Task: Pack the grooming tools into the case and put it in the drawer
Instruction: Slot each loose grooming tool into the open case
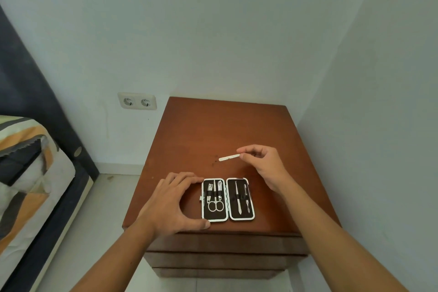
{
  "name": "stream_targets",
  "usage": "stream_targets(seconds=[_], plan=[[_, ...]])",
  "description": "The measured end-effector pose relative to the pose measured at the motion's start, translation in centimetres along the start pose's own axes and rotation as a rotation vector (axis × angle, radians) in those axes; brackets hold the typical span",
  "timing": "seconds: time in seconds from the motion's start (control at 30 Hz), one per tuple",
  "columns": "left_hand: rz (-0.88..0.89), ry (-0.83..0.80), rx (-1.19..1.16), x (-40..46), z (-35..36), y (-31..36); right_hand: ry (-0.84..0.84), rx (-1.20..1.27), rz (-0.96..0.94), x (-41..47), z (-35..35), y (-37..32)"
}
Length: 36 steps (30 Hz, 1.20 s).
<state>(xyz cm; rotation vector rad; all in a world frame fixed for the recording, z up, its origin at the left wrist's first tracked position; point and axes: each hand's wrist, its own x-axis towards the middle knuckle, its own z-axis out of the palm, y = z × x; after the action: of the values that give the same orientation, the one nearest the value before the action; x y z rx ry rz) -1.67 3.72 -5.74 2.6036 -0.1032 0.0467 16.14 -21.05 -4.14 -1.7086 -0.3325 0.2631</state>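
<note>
Right hand (265,163) fingertips pinch nail file (229,157) by right end, centre frame, above cabinet top (201,125); long axis near horizontal, free tip points left, slightly down. Left hand (170,204) fingers curled wide around left edge of open case (228,199), lower centre, halves side by side.

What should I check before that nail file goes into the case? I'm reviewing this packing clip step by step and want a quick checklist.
1. Case lying open and flat on the dresser: ok.
2. Left hand steadying the case's left edge: ok.
3. Nail file pinched in the right hand: ok.
4. Free slot for the file: cannot tell.
5. Other tools seated under their straps: ok.
6. Drawer open for the case: not ok, all fronts look closed.
</note>
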Motion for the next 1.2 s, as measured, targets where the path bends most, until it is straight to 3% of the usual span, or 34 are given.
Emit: stream_targets(seconds=[0.33, 0.7, 1.2], plan=[[0.010, 0.025, 0.001, -0.1, 0.0, 0.1, -0.002, 0.121, 0.011, -0.7, -1.4, 0.0], [0.014, 0.032, 0.002, -0.1, 0.1, 0.0, -0.170, -0.154, -0.007, -0.8, -0.4, 0.7], [0.004, 0.026, 0.009, 0.0, 0.3, -0.1, -0.157, -0.264, -0.027, -1.4, 0.8, 1.1]])
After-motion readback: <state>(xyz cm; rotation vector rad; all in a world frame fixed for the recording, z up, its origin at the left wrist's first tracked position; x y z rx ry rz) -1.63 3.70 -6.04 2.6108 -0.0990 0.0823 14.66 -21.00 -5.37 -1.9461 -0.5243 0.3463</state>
